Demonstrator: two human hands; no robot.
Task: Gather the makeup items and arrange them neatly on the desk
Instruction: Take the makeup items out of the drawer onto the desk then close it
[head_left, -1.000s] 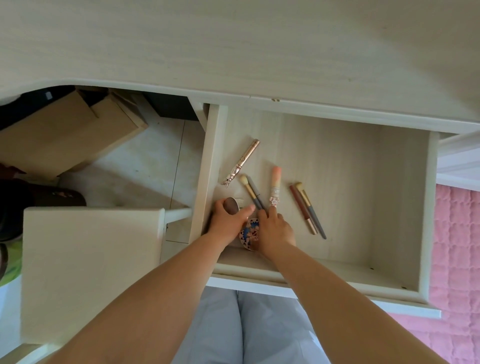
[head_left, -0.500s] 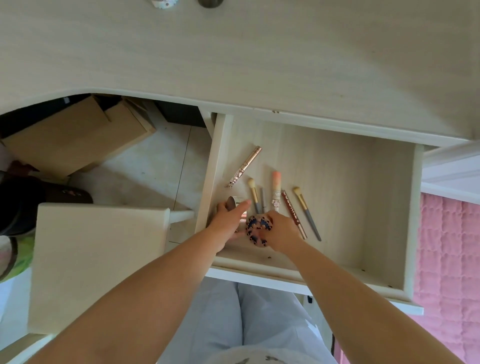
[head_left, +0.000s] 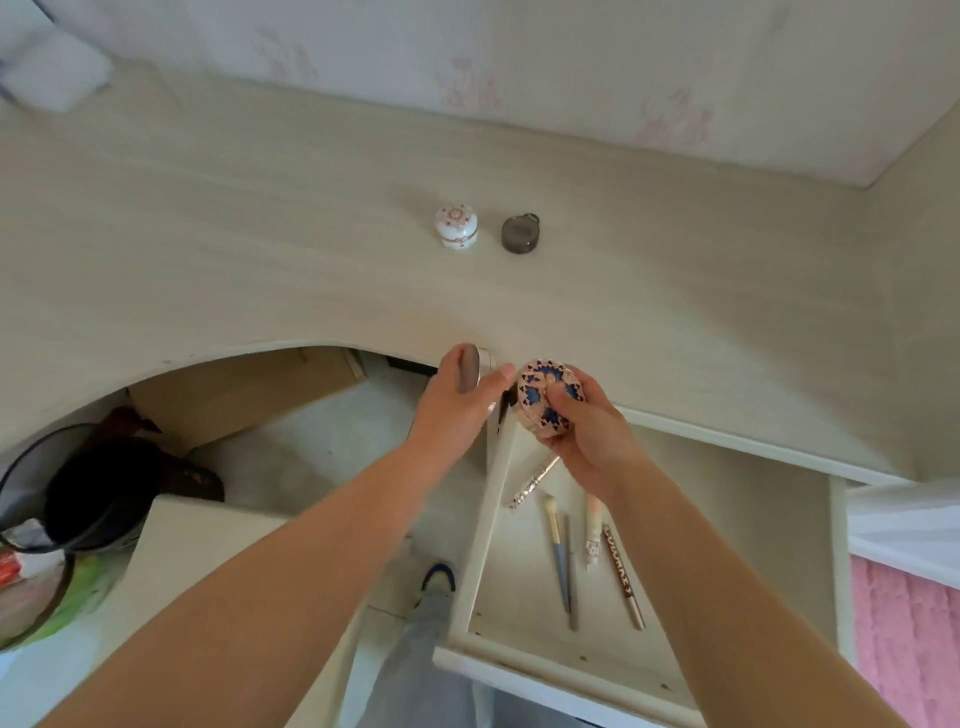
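I am seeing the right hand (head_left: 582, 431) with its fingers (head_left: 558, 397) curling round a round patterned compact (head_left: 545, 397) — pink ground, blue and dark red motifs — and gripping it above the near edge of the tabletop (head_left: 260, 234), over the back corner of the open drawer (head_left: 727, 545). The left hand (head_left: 457, 400) is holding a round pale jar (head_left: 475, 366) on its side, thumb on one flank and the other fingers wrapping the far flank; its dull flat face is turning toward me. The two hands are sitting just beside each other, the thumb of the left nearly touching the compact; whether they are in contact I cannot tell.

Lying in the drawer, below the right wrist, I am noting a rose-gold tube (head_left: 532, 483) set at an angle, a makeup brush (head_left: 557, 551) with a pale tip and grey-blue handle, a thin grey stick (head_left: 570, 577) just beside it, a peach-topped brush (head_left: 592, 535), and a brown lettered pencil (head_left: 622, 577). All are running roughly front to back.

Further out on the tabletop, well apart from the hands, a small white porcelain pot (head_left: 456, 226) with red dots is standing upright beside a dark grey round case (head_left: 520, 234) — the pair are near each other, not touching.

To the left, under the tabletop, I am recording a black mesh bin (head_left: 62, 493), a cardboard box (head_left: 234, 400) and a pale stool (head_left: 208, 561).
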